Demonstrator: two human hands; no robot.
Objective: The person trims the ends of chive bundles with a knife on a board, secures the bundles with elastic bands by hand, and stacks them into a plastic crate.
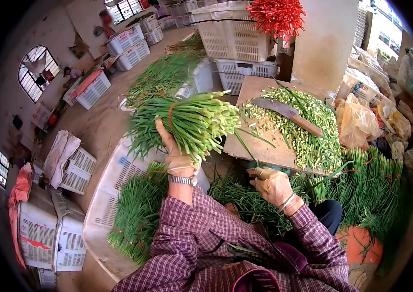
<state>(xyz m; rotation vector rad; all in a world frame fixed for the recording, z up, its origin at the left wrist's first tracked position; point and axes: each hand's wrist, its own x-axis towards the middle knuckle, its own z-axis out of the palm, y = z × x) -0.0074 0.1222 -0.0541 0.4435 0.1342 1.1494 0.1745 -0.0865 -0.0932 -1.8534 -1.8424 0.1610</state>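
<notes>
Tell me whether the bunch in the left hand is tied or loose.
Tied: a red band runs across the green bunch just above the left hand, gathering the stalks together.

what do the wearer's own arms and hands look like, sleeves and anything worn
Both sleeves are plaid, dark purplish-red with pale lines. The left hand has a silver-toned watch with a link-style band at its wrist; the right hand has a thin, pale band there. Tan coverings show on the right fingers, perhaps tape or glove pieces.
</notes>
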